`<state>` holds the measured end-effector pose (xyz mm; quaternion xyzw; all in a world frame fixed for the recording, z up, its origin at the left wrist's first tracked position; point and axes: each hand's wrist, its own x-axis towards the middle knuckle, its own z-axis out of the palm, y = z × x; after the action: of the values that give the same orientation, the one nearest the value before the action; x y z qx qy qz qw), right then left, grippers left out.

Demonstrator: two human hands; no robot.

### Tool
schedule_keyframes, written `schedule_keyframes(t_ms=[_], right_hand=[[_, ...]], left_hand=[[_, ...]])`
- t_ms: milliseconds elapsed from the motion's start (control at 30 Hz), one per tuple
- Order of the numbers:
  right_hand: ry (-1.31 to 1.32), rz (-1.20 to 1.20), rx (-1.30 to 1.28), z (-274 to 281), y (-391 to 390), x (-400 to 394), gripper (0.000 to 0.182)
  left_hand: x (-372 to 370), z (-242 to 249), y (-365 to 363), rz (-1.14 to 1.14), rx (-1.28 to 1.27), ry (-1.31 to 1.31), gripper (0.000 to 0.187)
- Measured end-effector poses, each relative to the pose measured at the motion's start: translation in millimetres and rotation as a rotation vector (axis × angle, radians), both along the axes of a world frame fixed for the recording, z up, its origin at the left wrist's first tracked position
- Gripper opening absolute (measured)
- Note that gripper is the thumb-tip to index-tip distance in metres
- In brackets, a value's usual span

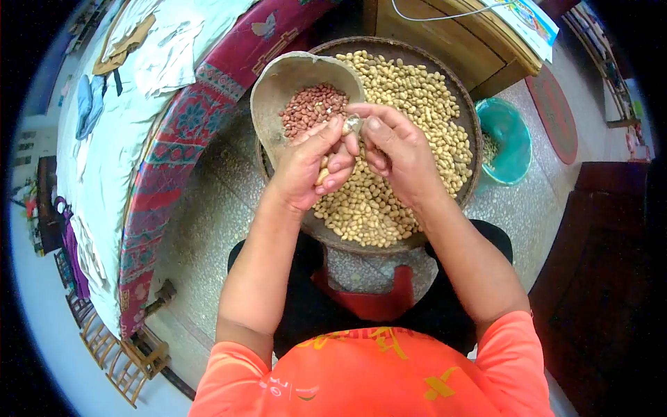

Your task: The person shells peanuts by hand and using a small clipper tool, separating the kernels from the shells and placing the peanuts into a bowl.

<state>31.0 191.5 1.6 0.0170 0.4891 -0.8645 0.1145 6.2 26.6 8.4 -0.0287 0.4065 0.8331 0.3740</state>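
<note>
My left hand (313, 167) is closed around unshelled peanuts, with one pod (323, 172) showing between the palm and curled fingers. Its thumb and forefinger meet an opened peanut shell (352, 125). On the other side of that shell, the thumb and fingers of my right hand (396, 146) pinch it. Both hands are over a round woven tray (475, 125) spread with unshelled peanuts (410, 90). Behind my left hand, a gourd-shaped scoop (267, 94) rests on the tray's left part and holds red shelled kernels (316, 104).
A green bucket (517, 142) with shells inside stands right of the tray. Beyond the tray is a wooden cabinet (445, 45). A bed with a patterned red edge (187, 125) runs along the left. My knees and a red stool (375, 302) are below the tray.
</note>
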Motion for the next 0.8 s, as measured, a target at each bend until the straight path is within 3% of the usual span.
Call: schedule_keyframes(t_ms=[133, 200, 300, 433, 500, 800], right_hand=[[0.037, -0.025, 0.138, -2, -2, 2, 0.021], [0.089, -0.066, 0.164, -5, -1, 1, 0.020], [0.086, -0.075, 0.243, -1, 2, 1, 0.020], [0.015, -0.016, 0.175, -6, 5, 3, 0.020], [0.060, -0.117, 0.138, -10, -1, 4, 0.018], [0.087, -0.132, 0.200, -17, -12, 11, 0.014]], left_hand=[[6, 0, 8, -0.029, -0.068, 0.059, 0.037], [8, 4, 15, 0.038, -0.276, 0.209, 0.032], [8, 1, 16, 0.085, -0.289, 0.280, 0.027], [12, -11, 23, 0.125, -0.234, 0.289, 0.024], [16, -16, 29, 0.190, -0.210, 0.272, 0.027], [25, -19, 35, 0.260, -0.246, 0.141, 0.033]])
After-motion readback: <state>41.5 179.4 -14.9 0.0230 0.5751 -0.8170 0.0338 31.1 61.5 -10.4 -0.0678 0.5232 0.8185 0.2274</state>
